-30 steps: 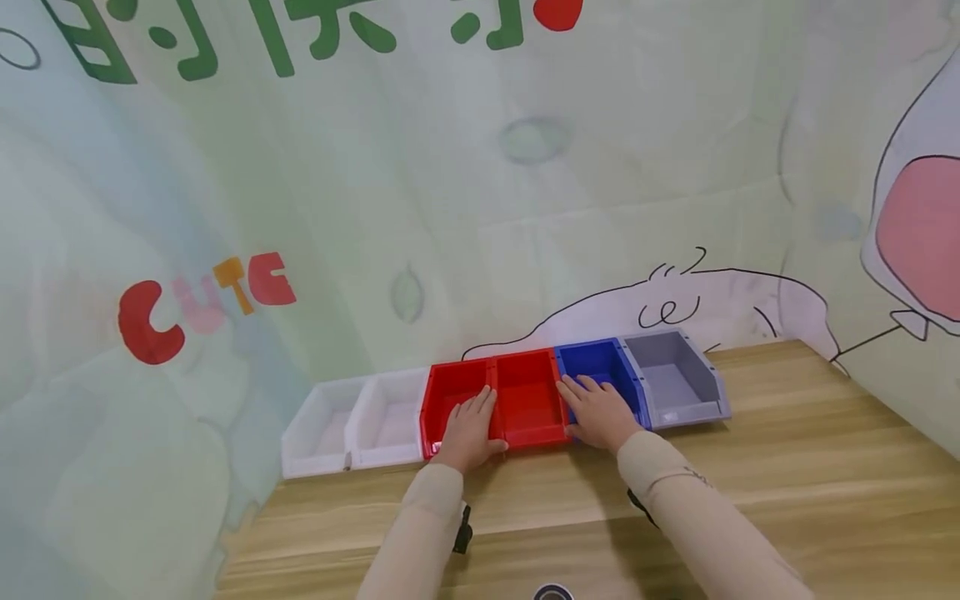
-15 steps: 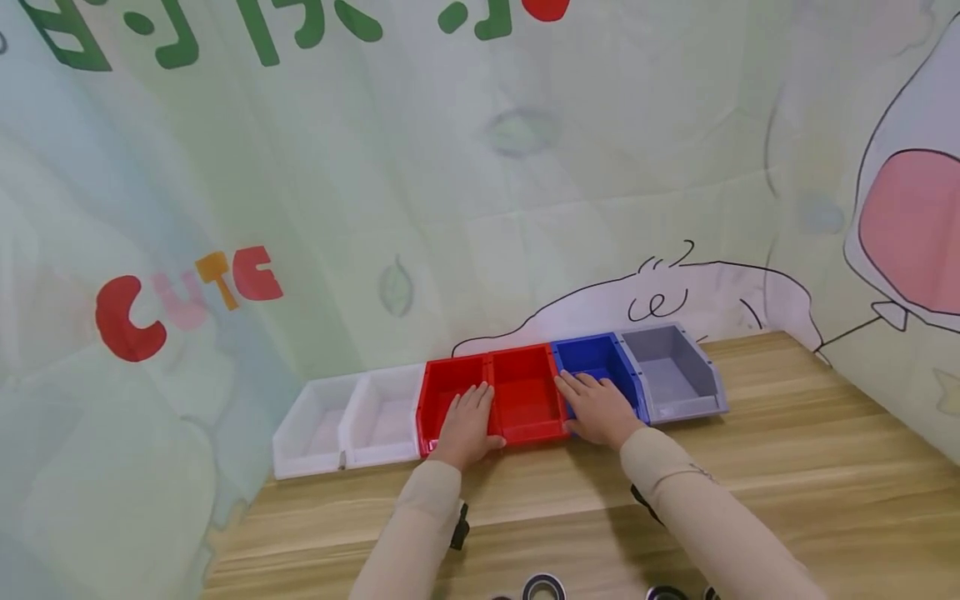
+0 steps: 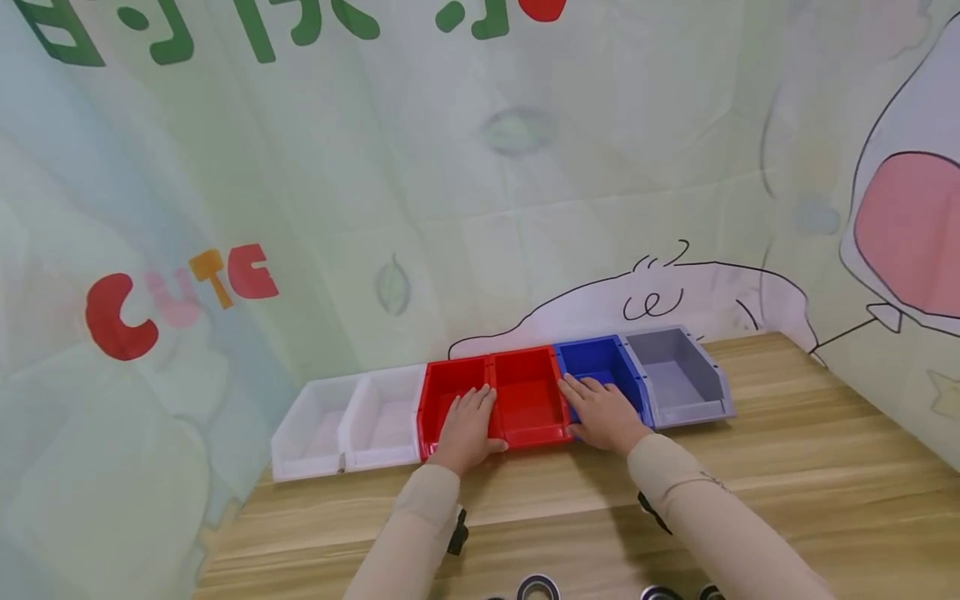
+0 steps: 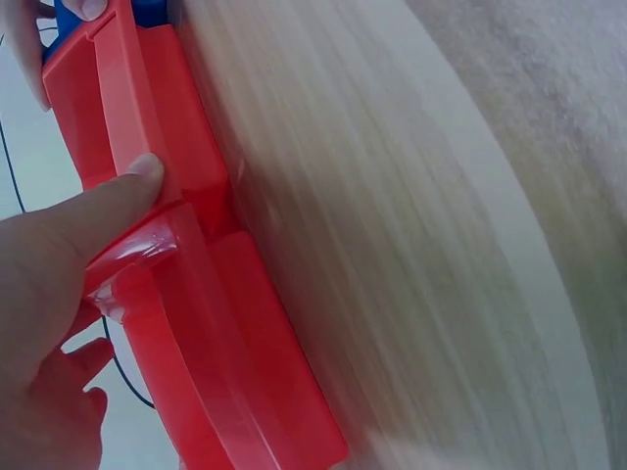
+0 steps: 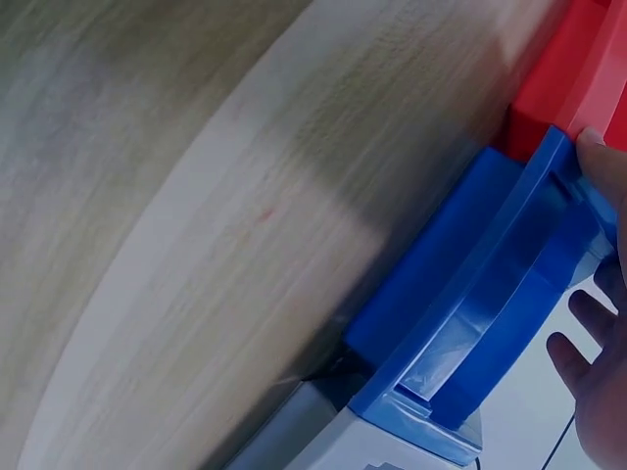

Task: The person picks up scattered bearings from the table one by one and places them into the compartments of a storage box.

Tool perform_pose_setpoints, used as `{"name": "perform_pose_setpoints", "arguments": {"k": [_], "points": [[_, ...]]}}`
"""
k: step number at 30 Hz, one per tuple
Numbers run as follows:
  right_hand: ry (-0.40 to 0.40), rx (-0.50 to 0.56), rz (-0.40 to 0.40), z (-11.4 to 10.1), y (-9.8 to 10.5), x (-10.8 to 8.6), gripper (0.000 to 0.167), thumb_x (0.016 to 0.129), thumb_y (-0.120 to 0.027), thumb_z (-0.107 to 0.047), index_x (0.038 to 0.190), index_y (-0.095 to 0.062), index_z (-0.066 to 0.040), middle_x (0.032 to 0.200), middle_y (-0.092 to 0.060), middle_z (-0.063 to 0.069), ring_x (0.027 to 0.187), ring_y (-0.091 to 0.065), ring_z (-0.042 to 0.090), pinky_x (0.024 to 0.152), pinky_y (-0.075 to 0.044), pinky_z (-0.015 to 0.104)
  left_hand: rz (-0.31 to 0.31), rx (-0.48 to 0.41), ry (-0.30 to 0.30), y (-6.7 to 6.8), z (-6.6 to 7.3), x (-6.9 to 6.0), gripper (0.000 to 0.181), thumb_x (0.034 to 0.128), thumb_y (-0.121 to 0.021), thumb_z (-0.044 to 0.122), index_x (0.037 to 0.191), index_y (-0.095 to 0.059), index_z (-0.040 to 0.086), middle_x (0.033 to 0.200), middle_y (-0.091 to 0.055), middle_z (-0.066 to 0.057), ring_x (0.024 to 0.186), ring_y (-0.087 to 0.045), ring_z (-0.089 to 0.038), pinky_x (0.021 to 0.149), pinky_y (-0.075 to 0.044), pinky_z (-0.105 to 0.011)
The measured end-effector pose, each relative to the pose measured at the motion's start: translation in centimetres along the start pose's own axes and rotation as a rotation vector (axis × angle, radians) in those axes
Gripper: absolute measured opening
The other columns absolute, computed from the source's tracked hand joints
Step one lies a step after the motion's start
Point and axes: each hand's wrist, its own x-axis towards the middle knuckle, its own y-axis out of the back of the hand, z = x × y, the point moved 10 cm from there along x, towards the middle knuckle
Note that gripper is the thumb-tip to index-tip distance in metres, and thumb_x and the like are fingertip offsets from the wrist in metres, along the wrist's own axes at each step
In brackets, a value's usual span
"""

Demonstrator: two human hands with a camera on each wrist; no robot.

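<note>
In the head view, my left hand [image 3: 467,429] lies over the divider between the left red bin [image 3: 447,385] and the right red bin [image 3: 527,392], fingers extended. Its thumb [image 4: 132,191] presses on the front rim in the left wrist view. My right hand [image 3: 603,412] rests over the left side of the blue bin [image 3: 596,358], its fingers stretched along the edge shared with the right red bin. In the right wrist view, that thumb [image 5: 600,162] touches the front corner where red and blue meet. The hands partly hide the left red and blue bins.
Two white bins [image 3: 382,417] adjoin the red ones on the left, and a grey bin [image 3: 682,375] adjoins the blue one. Several ring-shaped bearings [image 3: 527,587] lie on the wooden table [image 3: 555,533] at the bottom edge. A printed cloth backdrop [image 3: 450,192] stands behind.
The head view has tilted slightly, bringing more bearings into sight. Against the backdrop, the blue and grey bins sit slightly farther right, with my right hand. Both hands keep nearly the same pose.
</note>
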Motion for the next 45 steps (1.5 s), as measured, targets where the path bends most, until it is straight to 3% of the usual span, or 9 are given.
{"name": "perform_pose_setpoints", "arguments": {"k": [10,17,22,28,45], "points": [[-0.029,0.074,0.009,0.2,-0.4,-1.0,0.069,0.082,-0.064,-0.034,0.14,-0.037,-0.007,0.145,-0.039,0.01,0.123,-0.044,0.032,0.093,-0.043,0.051,-0.013,0.027,-0.014,-0.2,0.8,-0.8,0.094,0.0653,-0.082,0.034,0.142,-0.033,0.01,0.146,-0.037,-0.008,0.135,-0.031,-0.029,0.113,-0.024,-0.045],[-0.066,0.125,0.045,0.7,0.5,-1.7,0.07,0.081,-0.067,-0.031,0.139,-0.038,-0.006,0.144,-0.04,0.011,0.121,-0.046,0.034,0.093,-0.043,0.052,-0.014,0.039,-0.019,0.1,1.6,-0.7,0.095,0.0649,-0.082,0.034,0.143,-0.032,0.013,0.147,-0.036,-0.006,0.135,-0.031,-0.028,0.113,-0.023,-0.043],[-0.074,0.114,0.021,0.8,0.3,-2.7,0.072,0.081,-0.067,-0.032,0.14,-0.036,-0.006,0.145,-0.038,0.012,0.121,-0.046,0.034,0.092,-0.044,0.052,-0.017,0.073,-0.038,0.0,2.4,-1.1,0.095,0.0652,-0.081,0.036,0.143,-0.032,0.013,0.146,-0.037,-0.005,0.133,-0.034,-0.027,0.112,-0.027,-0.041],[-0.067,0.107,0.055,1.1,0.7,-3.2,0.072,0.081,-0.068,-0.033,0.139,-0.037,-0.006,0.145,-0.039,0.011,0.12,-0.047,0.033,0.091,-0.045,0.051,0.004,0.1,-0.033,0.2,3.0,-1.4,0.094,0.0654,-0.081,0.038,0.143,-0.032,0.013,0.145,-0.038,-0.005,0.133,-0.033,-0.027,0.11,-0.031,-0.041],[-0.045,0.088,0.072,1.7,0.8,-4.5,0.072,0.08,-0.069,-0.032,0.139,-0.038,-0.005,0.143,-0.04,0.013,0.119,-0.048,0.034,0.09,-0.045,0.052,-0.011,0.139,-0.039,-0.2,4.7,-2.0,0.094,0.0668,-0.079,0.041,0.143,-0.031,0.013,0.146,-0.037,-0.006,0.131,-0.033,-0.027,0.11,-0.03,-0.042]]}}
